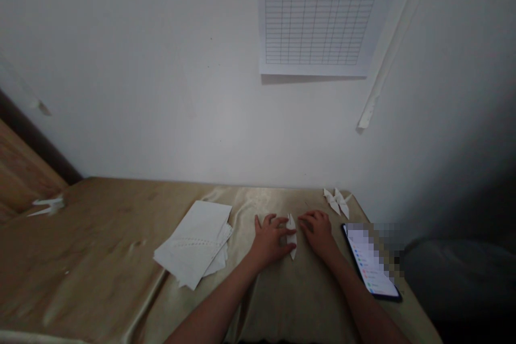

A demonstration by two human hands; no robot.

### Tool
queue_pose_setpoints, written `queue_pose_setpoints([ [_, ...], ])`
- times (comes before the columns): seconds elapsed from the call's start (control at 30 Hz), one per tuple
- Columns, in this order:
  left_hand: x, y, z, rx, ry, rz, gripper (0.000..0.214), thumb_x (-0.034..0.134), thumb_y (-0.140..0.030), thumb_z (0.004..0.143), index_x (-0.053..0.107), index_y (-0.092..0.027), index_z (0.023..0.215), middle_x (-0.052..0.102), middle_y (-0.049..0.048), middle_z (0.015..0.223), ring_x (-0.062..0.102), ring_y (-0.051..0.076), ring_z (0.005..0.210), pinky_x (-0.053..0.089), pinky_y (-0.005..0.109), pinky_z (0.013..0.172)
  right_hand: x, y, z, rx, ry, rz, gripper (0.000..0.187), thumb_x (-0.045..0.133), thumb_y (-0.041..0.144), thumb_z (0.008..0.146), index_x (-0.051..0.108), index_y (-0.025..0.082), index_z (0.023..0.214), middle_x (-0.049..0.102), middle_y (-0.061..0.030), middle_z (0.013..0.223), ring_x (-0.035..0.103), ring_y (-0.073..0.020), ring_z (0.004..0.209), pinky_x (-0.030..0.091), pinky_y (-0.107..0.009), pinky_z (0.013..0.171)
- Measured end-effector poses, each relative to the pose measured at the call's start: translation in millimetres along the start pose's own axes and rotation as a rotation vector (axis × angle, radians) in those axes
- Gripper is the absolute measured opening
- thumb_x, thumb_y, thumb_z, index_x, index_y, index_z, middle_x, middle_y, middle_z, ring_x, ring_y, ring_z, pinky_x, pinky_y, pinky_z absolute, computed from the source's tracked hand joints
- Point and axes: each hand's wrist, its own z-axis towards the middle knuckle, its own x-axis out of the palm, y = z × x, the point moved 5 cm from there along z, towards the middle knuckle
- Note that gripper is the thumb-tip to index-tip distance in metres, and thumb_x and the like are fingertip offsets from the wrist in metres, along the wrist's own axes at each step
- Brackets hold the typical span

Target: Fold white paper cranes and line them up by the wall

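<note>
A narrow piece of folded white paper [292, 252], pointed at its near end, lies on the cloth-covered table. My left hand [269, 239] holds it from the left, with the thumb and fingertips over it and the other fingers spread. Just to the right of the paper is my right hand [319, 232]. Its fingers are loosely bent and slightly apart, the tips close to the paper's edge, and nothing shows in them. Part of the folded paper is hidden under the left fingers.
A stack of white paper sheets [197, 242] lies left of my hands. Folded paper figures [337, 203] sit at the back right, above a lit phone [373, 263]. White paper scraps [48, 206] are at the far left. Behind the table [100, 242] stands a wall with a printed chart [316, 21].
</note>
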Motion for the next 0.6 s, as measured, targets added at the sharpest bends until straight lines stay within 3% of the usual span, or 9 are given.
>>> queue_pose_setpoints([
  [0.23,-2.3,-0.6,1.8,0.154,0.199,-0.066,0.048,0.071,-0.038,0.082,0.058,-0.055,0.126,0.049,-0.0097,0.150,0.027,0.034,0.146,-0.003,0.077,0.110,-4.8,-1.9,0.3,-0.003,0.004,0.003,0.037,0.052,0.014,0.087,0.072,0.029,0.115,0.063,-0.0093,0.112,0.049,-0.0265,0.112,0.040,-0.041,0.100],
  [0.4,-5.1,5.9,2.1,0.120,0.225,-0.074,0.051,0.064,-0.026,0.086,0.056,-0.053,0.129,0.051,-0.0086,0.148,0.027,0.033,0.146,-0.002,0.076,0.111,-6.7,-4.8,2.5,-0.028,0.038,0.024,0.035,0.053,0.012,0.086,0.076,0.031,0.104,0.064,-0.0078,0.111,0.051,-0.0260,0.112,0.041,-0.039,0.099],
  [0.6,-5.3,0.4,-0.9,0.124,0.141,-0.076,0.052,0.074,-0.049,0.077,0.059,-0.050,0.127,0.055,-0.0047,0.145,0.031,0.036,0.143,-0.003,0.075,0.111,-5.7,-7.1,4.0,-0.038,0.068,0.015,0.033,0.057,0.012,0.084,0.076,0.032,0.102,0.066,-0.0065,0.111,0.052,-0.0253,0.112,0.041,-0.040,0.099],
])
